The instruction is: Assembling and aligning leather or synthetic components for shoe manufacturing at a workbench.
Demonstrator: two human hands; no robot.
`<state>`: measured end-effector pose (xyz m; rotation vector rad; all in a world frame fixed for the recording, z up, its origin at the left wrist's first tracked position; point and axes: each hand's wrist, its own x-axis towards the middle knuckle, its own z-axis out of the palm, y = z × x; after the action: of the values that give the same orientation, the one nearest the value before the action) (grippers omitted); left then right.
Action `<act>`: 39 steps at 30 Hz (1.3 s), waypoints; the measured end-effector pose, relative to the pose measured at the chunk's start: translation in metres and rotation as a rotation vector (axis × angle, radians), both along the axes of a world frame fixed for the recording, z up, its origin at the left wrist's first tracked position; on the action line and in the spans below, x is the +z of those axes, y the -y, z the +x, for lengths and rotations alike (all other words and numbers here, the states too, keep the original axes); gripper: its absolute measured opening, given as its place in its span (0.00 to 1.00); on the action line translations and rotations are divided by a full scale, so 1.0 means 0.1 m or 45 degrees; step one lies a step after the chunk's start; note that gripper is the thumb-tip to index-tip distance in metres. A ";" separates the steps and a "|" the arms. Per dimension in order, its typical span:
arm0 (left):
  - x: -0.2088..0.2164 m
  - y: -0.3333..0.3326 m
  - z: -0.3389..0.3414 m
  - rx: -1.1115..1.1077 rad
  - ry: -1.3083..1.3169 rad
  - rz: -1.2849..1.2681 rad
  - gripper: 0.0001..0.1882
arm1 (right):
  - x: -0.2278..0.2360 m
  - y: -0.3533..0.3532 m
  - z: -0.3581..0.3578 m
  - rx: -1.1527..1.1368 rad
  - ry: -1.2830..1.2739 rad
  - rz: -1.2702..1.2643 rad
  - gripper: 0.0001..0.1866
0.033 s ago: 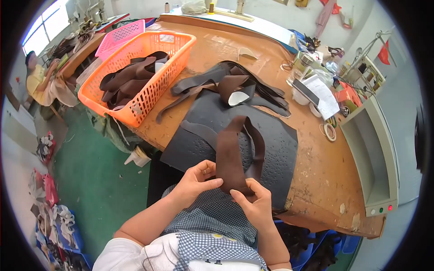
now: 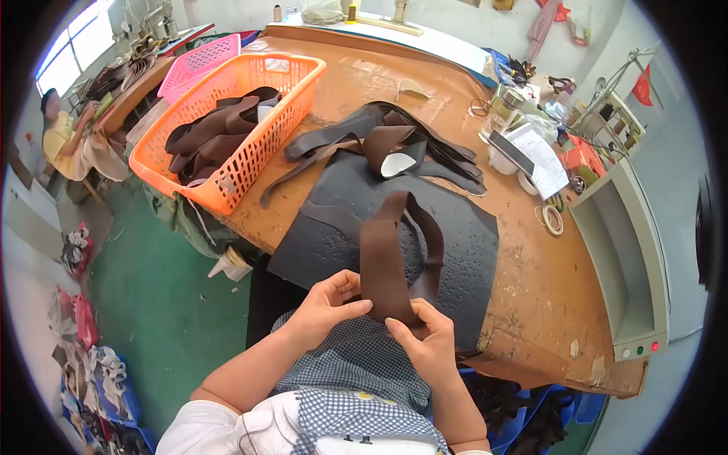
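Brown strip [image 2: 383, 262]: presumably light, supple; best held by its edges. Left fingers [image 2: 353, 308] pinch at seven o'clock, right fingers [image 2: 402, 334] at five.

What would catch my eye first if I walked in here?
Your eye would likely land on the bright orange, perforated plastic basket at upper left, heaped with brown strips. Next comes the wide, dark-brown, looped strip at centre, left grip at its edge, right grip pinching its lower end.
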<state>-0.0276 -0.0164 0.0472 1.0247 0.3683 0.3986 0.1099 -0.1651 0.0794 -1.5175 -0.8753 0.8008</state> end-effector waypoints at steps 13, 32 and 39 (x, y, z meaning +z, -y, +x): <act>0.07 -0.31 0.12 -0.045 -0.091 -0.343 0.23 | -0.06 -0.14 -0.05 0.272 0.117 0.242 0.10; -0.04 -0.22 -0.07 -0.025 0.278 -0.524 0.19 | -0.16 -0.23 -0.17 0.071 -0.054 0.319 0.14; 0.15 -0.29 -0.04 -0.199 -0.083 -0.445 0.26 | -0.14 -0.22 -0.18 -0.010 0.073 0.355 0.29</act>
<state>-0.0320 0.0128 0.0618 0.7192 0.3973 0.1521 0.0916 -0.1436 0.0650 -1.3022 -0.9799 0.6041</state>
